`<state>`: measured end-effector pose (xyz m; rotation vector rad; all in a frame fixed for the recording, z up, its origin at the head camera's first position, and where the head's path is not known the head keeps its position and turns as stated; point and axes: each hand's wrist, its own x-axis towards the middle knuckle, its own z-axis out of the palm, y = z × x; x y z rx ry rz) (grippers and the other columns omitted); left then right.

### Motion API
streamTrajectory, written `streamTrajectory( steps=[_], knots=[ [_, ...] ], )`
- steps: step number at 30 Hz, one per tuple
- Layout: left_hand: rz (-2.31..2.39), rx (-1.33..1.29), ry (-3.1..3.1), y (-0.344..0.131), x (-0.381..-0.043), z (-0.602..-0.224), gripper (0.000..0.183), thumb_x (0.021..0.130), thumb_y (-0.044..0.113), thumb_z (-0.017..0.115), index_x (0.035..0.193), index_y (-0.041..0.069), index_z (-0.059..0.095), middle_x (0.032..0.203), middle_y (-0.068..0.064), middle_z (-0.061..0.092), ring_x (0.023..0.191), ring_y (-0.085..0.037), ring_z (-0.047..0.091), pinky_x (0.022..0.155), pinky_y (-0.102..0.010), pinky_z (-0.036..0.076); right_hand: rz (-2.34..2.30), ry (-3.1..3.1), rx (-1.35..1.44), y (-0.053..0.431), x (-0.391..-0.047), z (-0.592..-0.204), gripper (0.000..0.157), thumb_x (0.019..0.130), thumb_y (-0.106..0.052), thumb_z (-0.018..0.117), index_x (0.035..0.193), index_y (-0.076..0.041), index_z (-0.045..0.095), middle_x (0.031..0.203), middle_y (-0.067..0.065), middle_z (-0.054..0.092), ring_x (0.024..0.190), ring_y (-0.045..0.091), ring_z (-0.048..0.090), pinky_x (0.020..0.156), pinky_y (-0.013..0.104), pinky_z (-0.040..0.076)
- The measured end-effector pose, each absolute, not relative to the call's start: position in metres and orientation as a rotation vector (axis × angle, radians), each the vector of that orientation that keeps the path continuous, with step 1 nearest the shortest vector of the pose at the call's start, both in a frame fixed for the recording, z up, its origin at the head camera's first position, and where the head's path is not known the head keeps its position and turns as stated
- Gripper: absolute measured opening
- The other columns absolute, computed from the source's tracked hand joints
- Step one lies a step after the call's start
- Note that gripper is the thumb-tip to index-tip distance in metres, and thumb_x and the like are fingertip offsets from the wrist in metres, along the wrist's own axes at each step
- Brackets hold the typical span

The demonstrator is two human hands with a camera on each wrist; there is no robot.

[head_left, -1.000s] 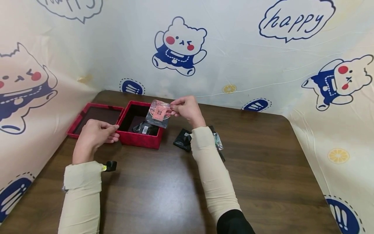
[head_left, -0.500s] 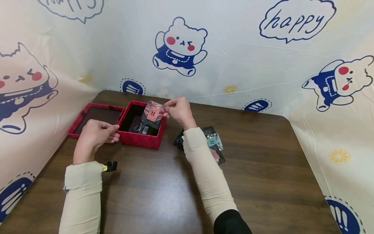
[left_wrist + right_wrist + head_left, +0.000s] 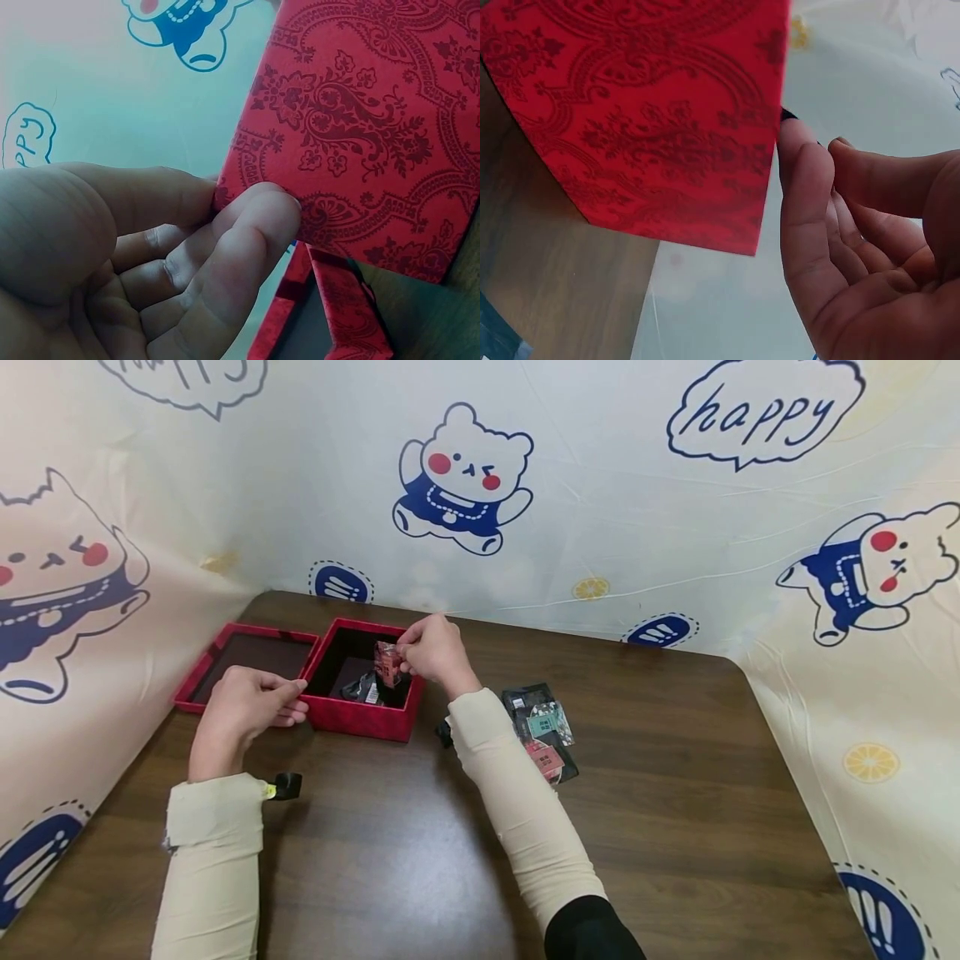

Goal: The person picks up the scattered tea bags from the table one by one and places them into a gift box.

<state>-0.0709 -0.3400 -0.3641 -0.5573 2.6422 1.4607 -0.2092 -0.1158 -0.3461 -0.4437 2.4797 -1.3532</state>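
Steadying hand: left hand pinches the near-left corner of the red, patterned, rectangular box, probably keeping it still.
Sachet hand: right hand edge-pinches the flat, glossy, red-labelled sachet at the box opening, likely for clearance.

Pale sheeting with cartoon bears backs a brown wood-grain table reflecting whitish light.

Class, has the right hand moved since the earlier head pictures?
Yes. Against the red box, the right hand has moved left and slightly down in the head view, pinching a packet.
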Motion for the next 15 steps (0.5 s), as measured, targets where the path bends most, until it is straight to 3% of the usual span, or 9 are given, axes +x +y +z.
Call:
streamTrajectory(
  steps=[15],
  knots=[
    [1.441, -0.546, 2.67, -0.3394, -0.0704, -0.3632, 0.039, 0.101, 0.023, 0.064, 0.117, -0.012, 0.068, 0.084, -0.014, 0.075, 0.076, -0.026, 0.075, 0.067, -0.021, 0.058, -1.196, 2.574, -0.517, -0.1217, -0.206, -0.3487, 0.006, 0.092, -0.01, 0.075, 0.088, -0.006, 0.078, 0.074, 0.002, 0.068, 0.058, 0.012, 0.067, 0.052, 0.021, 0.054]
  ],
)
